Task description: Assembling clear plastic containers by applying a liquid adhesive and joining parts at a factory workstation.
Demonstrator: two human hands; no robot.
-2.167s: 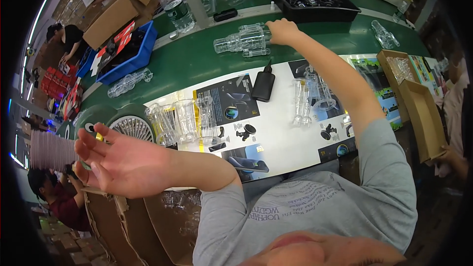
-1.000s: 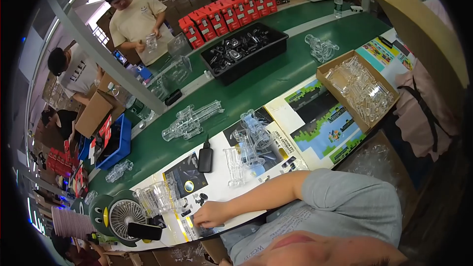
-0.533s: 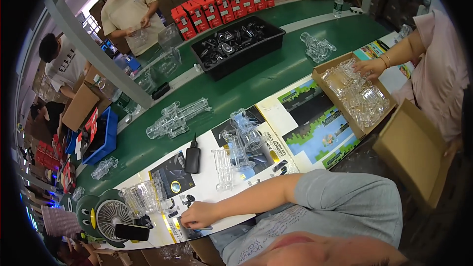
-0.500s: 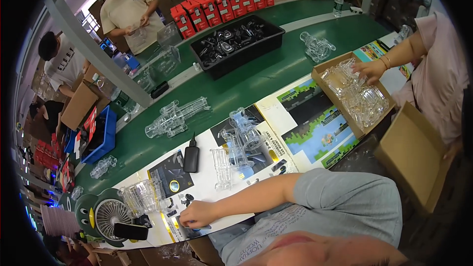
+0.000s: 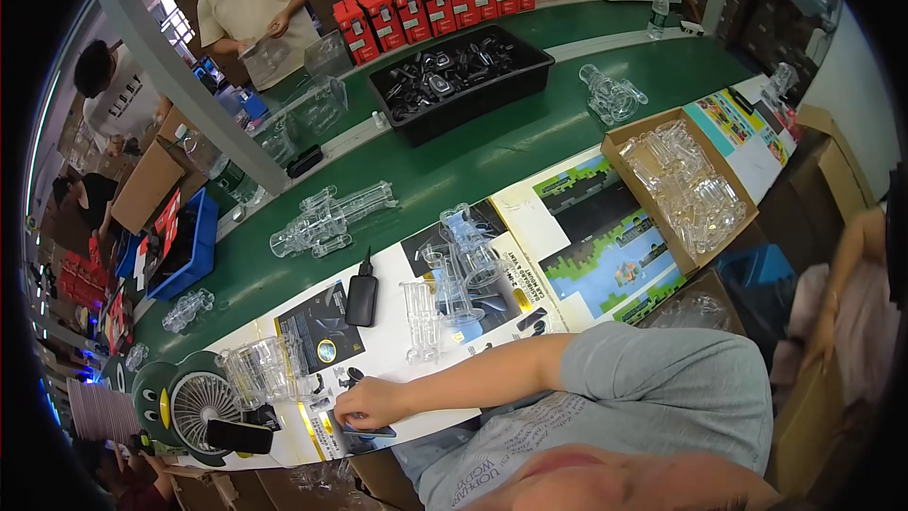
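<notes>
My right hand (image 5: 367, 404) rests on the printed sheets at the near table edge, fingers curled; what they hold, if anything, is hidden. A flat dark object (image 5: 371, 432) lies just below it. My left hand is out of view. Left of my right hand, several clear plastic tube-shaped parts (image 5: 260, 371) stand grouped beside a green penguin-faced fan (image 5: 199, 407) and a black phone (image 5: 239, 436). Beyond my forearm lie more clear plastic parts (image 5: 423, 322), a clear branched assembly (image 5: 470, 246) and a black power-bank-like block (image 5: 360, 299) with a short cable.
A cardboard tray (image 5: 624, 147) of clear parts sits at the right. On the green belt (image 5: 492, 166) are a black bin (image 5: 463, 112) of black parts and clear assemblies (image 5: 331, 218). Red boxes (image 5: 407, 14) line the back; a blue crate (image 5: 203, 251) stands left. A co-worker (image 5: 255, 5) stands across.
At the right, a co-worker's hand has left the cardboard tray, and the person has moved back with the cardboard lid. The view has shifted slightly; my right hand stays at the near edge.
</notes>
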